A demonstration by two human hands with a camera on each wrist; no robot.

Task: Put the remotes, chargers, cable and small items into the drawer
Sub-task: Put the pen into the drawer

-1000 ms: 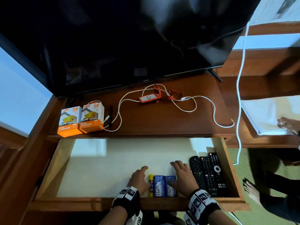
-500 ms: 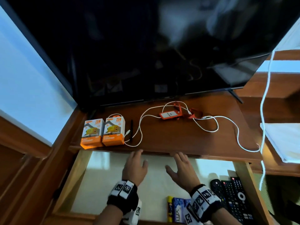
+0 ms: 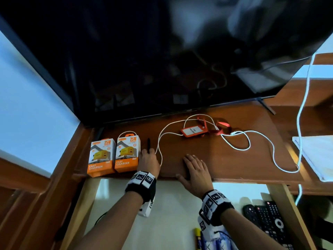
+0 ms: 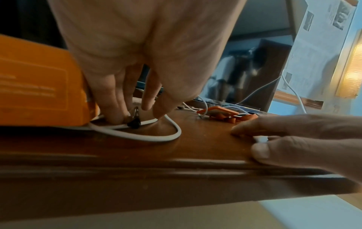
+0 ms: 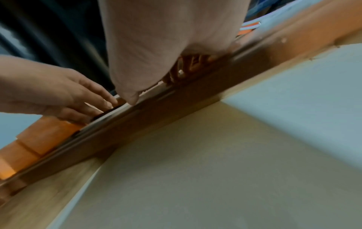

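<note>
The left hand [image 3: 148,160] is reaching onto the wooden bench [image 3: 198,152], its fingers [image 4: 115,99] pinching the black pen [image 3: 148,144] beside the white cable [image 3: 248,141], right against the two orange charger boxes [image 3: 115,156]. The right hand [image 3: 195,170] is lying flat with relaxed fingers near the bench's front edge, its thumb over the lip, grasping nothing. An orange card holder [image 3: 191,131] is sitting under the television [image 3: 162,51]. Below, the open drawer [image 3: 86,201] is holding three remotes [image 3: 266,221] at its right side, with wide bare floor to the left.
</note>
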